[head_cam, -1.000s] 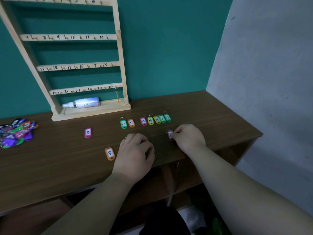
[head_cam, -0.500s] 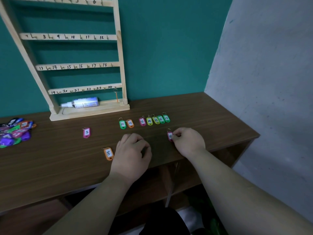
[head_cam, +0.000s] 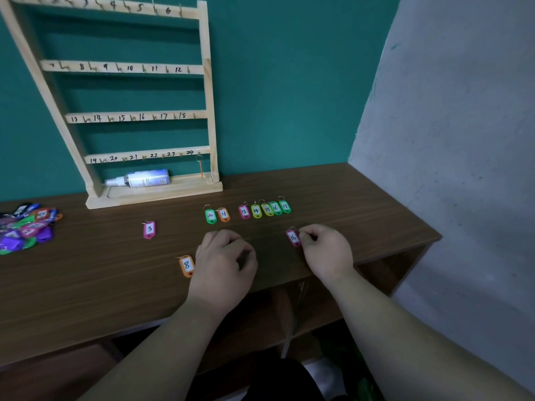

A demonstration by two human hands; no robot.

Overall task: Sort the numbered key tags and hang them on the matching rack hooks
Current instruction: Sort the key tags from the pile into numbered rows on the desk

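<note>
Brown bench (head_cam: 86, 285), centre frame: right hand (head_cam: 327, 250) pinches the pink tag (head_cam: 293, 237); left hand (head_cam: 223, 264) rests curled beside orange tag 8 (head_cam: 186, 265), whether holding anything unclear.

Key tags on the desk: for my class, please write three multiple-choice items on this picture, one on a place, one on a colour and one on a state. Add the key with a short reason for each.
1. Where does the spray bottle lie?
A. on the rack's base
B. on the floor
C. on a chair

2. What colour is tag 8?
A. green
B. orange
C. purple

3. What is the right hand doing?
A. lying flat and open
B. waving in the air
C. pinching a pink tag

Key:
1 A: the spray bottle lies on its side in the tray of the rack's base, under the lowest rail.
2 B: the plastic frame round the white label marked 8 is orange.
3 C: the right hand's curled fingertips meet on the edge of the pink tag.
</note>
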